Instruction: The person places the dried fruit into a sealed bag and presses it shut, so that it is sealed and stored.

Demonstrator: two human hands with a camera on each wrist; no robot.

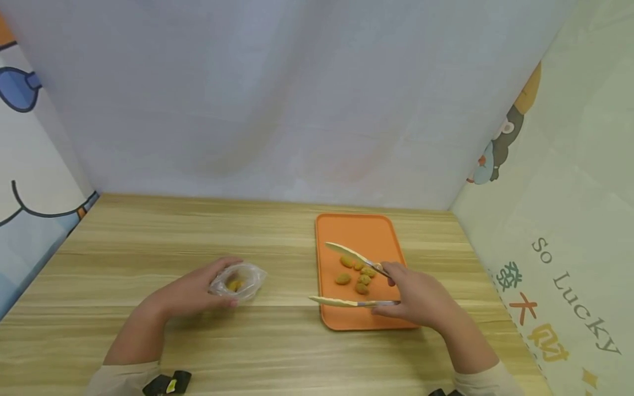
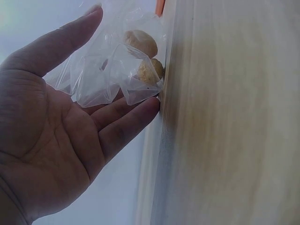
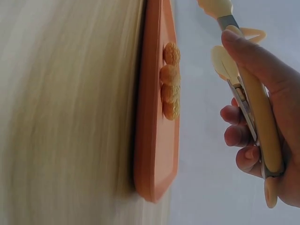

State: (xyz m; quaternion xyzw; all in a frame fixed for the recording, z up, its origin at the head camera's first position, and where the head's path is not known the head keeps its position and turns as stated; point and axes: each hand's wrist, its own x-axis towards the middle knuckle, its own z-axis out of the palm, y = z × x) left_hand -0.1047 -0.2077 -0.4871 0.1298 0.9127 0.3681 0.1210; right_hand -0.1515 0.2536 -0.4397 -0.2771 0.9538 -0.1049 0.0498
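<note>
**Tongs [image 1: 346,303] spread wide over orange tray [image 1: 356,231]**

The right hand [image 1: 421,297] grips the tongs, arms apart above yellow-brown pieces [image 1: 364,279] on the tray. Left of it on the worktop [image 1: 277,352], the left hand [image 1: 198,289] holds a clear plastic bag [image 1: 253,278] between thumb and fingers, with similar pieces [image 1: 235,285] inside.

The right hand [image 1: 426,300] hides the handle of the tongs [image 1: 342,302] and part of the tray's [image 1: 356,228] rim from the head camera. The right wrist view crops one tong tip; food pieces [image 1: 235,285] in the bag [image 1: 255,279] (plastic-blurred) are too small to count.
</note>
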